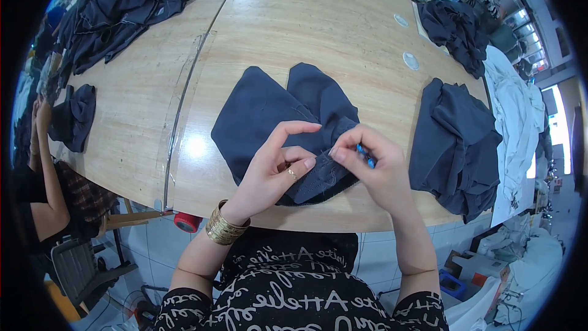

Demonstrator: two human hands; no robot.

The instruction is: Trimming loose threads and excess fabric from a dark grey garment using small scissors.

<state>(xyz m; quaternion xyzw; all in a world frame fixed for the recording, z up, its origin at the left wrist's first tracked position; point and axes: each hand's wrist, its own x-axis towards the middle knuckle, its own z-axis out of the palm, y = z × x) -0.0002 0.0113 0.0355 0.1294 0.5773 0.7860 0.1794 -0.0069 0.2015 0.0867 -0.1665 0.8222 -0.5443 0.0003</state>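
A dark navy cloth piece lies in front of me at the table's near edge, with loose threads on its seamed part. My left hand rests over it, thumb and middle finger closed at the cloth by the threads, index finger stretched out above. My right hand is close beside it, thumb and index finger pinched together at the thread ends. A small blue-handled tool is tucked inside the curled fingers of my right hand; its working end is hidden, so its kind does not show.
Folded navy cloths are piled at the right, beside white fabric. Another dark heap sits farther back. A large dark pile covers the far left. A seam crosses the tabletop. At the left edge a co-worker's arm handles dark cloth.
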